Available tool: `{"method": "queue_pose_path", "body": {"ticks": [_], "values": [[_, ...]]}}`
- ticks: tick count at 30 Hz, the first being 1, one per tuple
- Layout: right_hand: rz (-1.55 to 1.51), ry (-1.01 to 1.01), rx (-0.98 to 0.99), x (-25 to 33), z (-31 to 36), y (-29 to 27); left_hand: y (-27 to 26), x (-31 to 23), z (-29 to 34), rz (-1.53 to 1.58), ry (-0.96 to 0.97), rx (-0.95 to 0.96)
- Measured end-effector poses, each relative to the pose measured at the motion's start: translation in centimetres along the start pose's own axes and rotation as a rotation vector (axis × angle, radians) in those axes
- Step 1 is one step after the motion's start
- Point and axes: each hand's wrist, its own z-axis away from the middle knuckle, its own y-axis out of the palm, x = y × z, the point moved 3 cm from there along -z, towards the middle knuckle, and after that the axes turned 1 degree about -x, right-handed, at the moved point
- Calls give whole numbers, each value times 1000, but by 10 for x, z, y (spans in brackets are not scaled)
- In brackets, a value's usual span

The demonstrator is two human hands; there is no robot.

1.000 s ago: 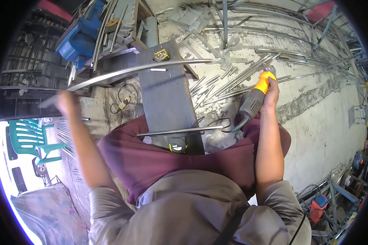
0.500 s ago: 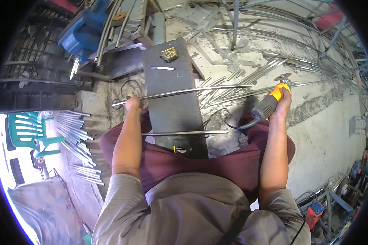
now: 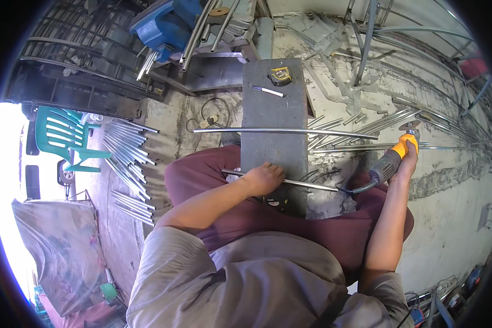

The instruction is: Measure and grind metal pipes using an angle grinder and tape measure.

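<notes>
My left hand [image 3: 264, 179] is closed around a short shiny metal tube [image 3: 317, 186], which lies slightly slanted over the near part of a dark bench [image 3: 273, 112]. Farther off, a longer metal tube [image 3: 290, 130] rests across the bench, sticking out on both sides, with no hand on it. Out to the right, my right hand [image 3: 404, 165] grips an angle grinder [image 3: 387, 165] with a grey body and yellow head. Its thin disc points away from me, apart from both tubes. A tape measure [image 3: 280, 76] and a white marker [image 3: 269, 91] lie at the bench's far end.
Another tape measure [image 3: 275, 201] sits near my lap, partly hidden. Cut tubes [image 3: 128, 153] lie in rows on the left floor by a green chair [image 3: 65, 134]. More tubes [image 3: 377, 124] lie loosely at right. A blue vise-like machine [image 3: 167, 27] stands far left.
My left hand has let go of the longer tube, which now lies across the bench, and has taken hold of the nearer short one. My right hand keeps the grinder. The view has shifted left.
</notes>
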Motion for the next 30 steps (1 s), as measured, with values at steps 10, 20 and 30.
{"method": "queue_pose_path", "body": {"ticks": [10, 20, 30], "values": [[25, 0, -12, -4, 0, -8, -36, 85, -25, -99, -283, -186], [-37, 65, 193, 59, 82, -63, -12, 116, -64, 193, -550, -389], [181, -108, 315, 62, 173, -158, -10, 111, -66, 439, -337, -648]]}}
